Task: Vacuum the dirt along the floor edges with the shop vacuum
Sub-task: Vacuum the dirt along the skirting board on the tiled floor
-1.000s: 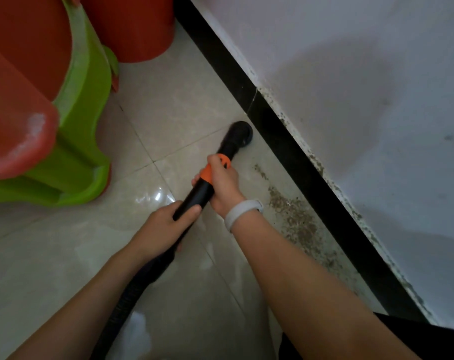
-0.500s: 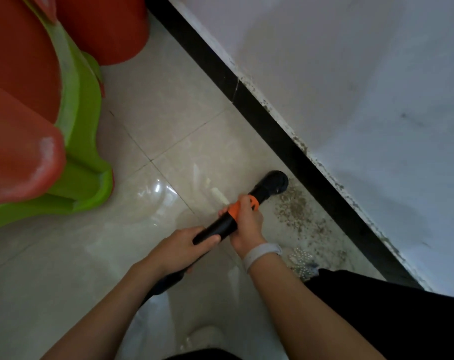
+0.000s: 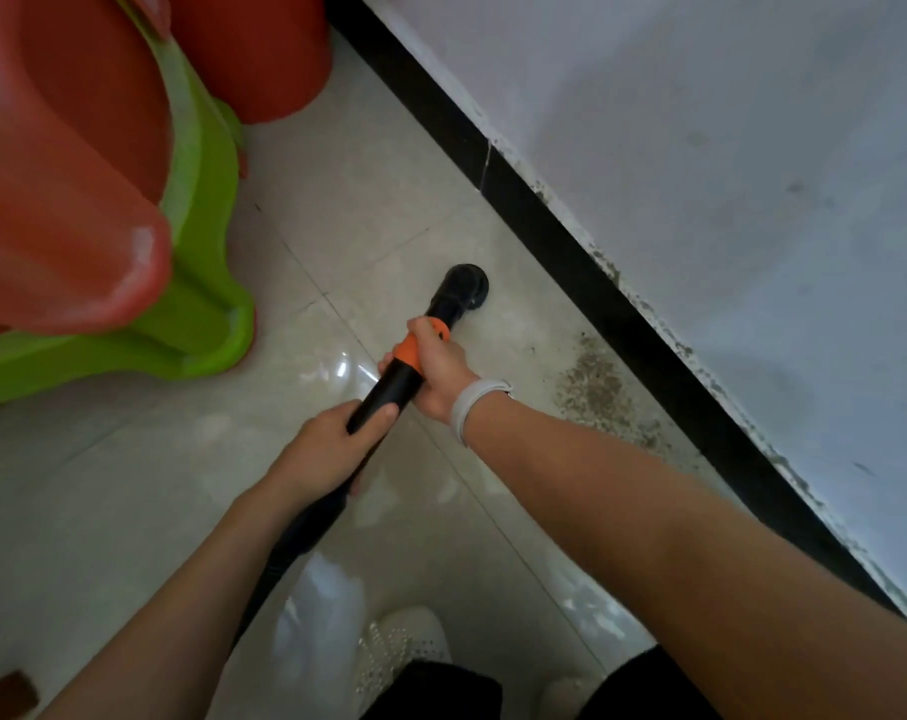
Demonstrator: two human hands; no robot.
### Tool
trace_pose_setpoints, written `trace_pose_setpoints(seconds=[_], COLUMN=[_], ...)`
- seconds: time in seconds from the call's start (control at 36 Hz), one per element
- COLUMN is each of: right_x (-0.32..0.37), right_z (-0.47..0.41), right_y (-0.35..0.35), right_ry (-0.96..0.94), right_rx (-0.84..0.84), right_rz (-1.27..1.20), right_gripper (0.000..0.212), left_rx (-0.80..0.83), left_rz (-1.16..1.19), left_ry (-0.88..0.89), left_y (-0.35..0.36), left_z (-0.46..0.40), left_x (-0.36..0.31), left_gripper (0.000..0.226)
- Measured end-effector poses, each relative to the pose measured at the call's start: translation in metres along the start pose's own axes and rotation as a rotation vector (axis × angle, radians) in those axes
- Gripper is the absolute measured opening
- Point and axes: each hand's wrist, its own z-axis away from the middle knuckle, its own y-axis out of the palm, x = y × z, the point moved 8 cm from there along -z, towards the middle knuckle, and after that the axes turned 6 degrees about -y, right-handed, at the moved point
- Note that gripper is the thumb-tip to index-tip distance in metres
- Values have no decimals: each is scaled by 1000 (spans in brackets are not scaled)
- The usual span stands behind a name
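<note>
The black vacuum wand (image 3: 395,388) with an orange collar (image 3: 409,350) points up and right across the pale floor tiles. Its round black nozzle (image 3: 462,292) rests on the tile, a little short of the black skirting. My right hand (image 3: 436,371) grips the wand at the orange collar; a white band sits on that wrist. My left hand (image 3: 327,444) grips the black tube lower down, where the hose (image 3: 285,558) runs back under my forearm. A patch of brown dirt (image 3: 597,392) lies along the skirting, to the right of the nozzle.
A black skirting strip (image 3: 571,241) runs diagonally under the stained white wall (image 3: 727,174). Stacked red and green plastic stools (image 3: 129,226) stand at the left, a red bucket (image 3: 264,49) behind them. My white shoe (image 3: 404,641) shows at the bottom.
The nozzle has moved forward and to the left along the floor, off the dirt patch it was over half a second ago. Both hands kept their grip on the wand.
</note>
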Motion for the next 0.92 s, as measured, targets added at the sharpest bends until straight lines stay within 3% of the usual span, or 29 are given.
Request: trace_pose_setpoints(seconds=[0.17,0.33,0.47,0.58,0.72,0.81,0.92], right_x=[-6,-23,-33,-30,-42,-68,-97], right_z=[19,53,72,58,44,46,59], right_y=[-48,-114,-123,-99,-51,-26,-28], right_ry=[45,70,80,35,1,43,46], right_rx=[-27,-130,-225,-211,-7,90,82], right_rz=[84,-137,-195,-146,-62,-52,-32], right_gripper=[13,17,18,17,12,14,11], left_rx=[57,119,32,-90,-252,-259,-183], left_rz=[17,-385,-633,-582,-455,-435,-288], left_ry=[-37,-30,-8,-25,-38,-93,-98], left_y=[39,78,73,62,33,18,23], left_z=[28,62,78,73,76,80,89], left_x=[-2,-14,-27,-31,-7,21,58], left_gripper=[40,38,43,44,46,45,40])
